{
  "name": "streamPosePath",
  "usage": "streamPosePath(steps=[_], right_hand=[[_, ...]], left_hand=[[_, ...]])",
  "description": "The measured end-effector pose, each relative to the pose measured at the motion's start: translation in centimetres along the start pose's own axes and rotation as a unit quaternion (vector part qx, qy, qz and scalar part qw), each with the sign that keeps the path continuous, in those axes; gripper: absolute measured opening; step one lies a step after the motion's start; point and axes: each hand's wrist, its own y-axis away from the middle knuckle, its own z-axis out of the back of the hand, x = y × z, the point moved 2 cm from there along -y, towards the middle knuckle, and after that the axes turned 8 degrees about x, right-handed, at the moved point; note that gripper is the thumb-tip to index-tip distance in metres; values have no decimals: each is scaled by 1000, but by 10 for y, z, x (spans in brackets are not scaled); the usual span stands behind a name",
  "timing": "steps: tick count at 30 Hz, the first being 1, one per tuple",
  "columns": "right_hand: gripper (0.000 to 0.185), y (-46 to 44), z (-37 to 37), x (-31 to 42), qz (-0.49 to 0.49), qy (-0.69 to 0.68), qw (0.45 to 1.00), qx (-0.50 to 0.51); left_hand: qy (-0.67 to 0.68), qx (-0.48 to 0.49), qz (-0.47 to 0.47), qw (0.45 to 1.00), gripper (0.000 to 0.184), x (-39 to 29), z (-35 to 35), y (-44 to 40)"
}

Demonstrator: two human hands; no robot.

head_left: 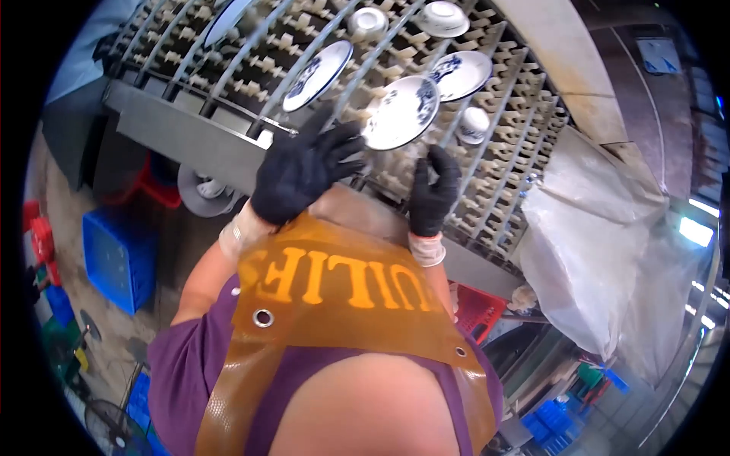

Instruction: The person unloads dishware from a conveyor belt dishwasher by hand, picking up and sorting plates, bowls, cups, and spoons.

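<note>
My left hand (303, 169), in a black glove, is open with its fingers apart. Its fingertips come up to the left rim of a white plate with a blue pattern (401, 112); whether they touch it I cannot tell. On the other side, my right hand (435, 190), also black-gloved, is just below the plate's right edge, fingers slightly bent and apart, nothing in them. Another patterned plate (318, 76) leans in the rack conveyor (494, 175) at upper left, and a third plate (461, 74) lies behind the nearest one. A small cup (474, 125) sits to the right.
Two white bowls, one bowl (368, 24) and another bowl (442, 19), stand farther up the conveyor. A metal edge (182, 137) runs along its near side. Below are a blue crate (119, 260) and a red crate (477, 310). Plastic sheeting (585, 243) hangs at right.
</note>
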Motion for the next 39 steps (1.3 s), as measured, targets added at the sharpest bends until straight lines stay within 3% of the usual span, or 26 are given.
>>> streamPosePath(steps=[2,3,5,9,13,25,34,39], right_hand=[[25,23,-25,29,76,-47,991,97],[25,23,-23,35,68,-48,992,94],[21,24,-27,51,236,1,922,307],[14,29,-24,39,141,5,956,256],[10,27,-21,37,174,-4,958,229],[13,35,-7,23,121,-1,957,265],[14,37,6,15,118,-10,959,258],[14,38,12,10,117,-21,959,257]], left_hand=[[165,0,26,986,58,10,5,-9],[165,-4,34,986,58,12,12,-10],[192,-51,42,979,58,17,23,-8],[182,-6,52,982,61,27,19,-8],[167,-12,55,984,63,33,20,-9],[124,-3,63,990,62,53,20,-11],[185,-24,66,980,58,68,18,-15],[127,-14,63,990,62,77,18,-14]])
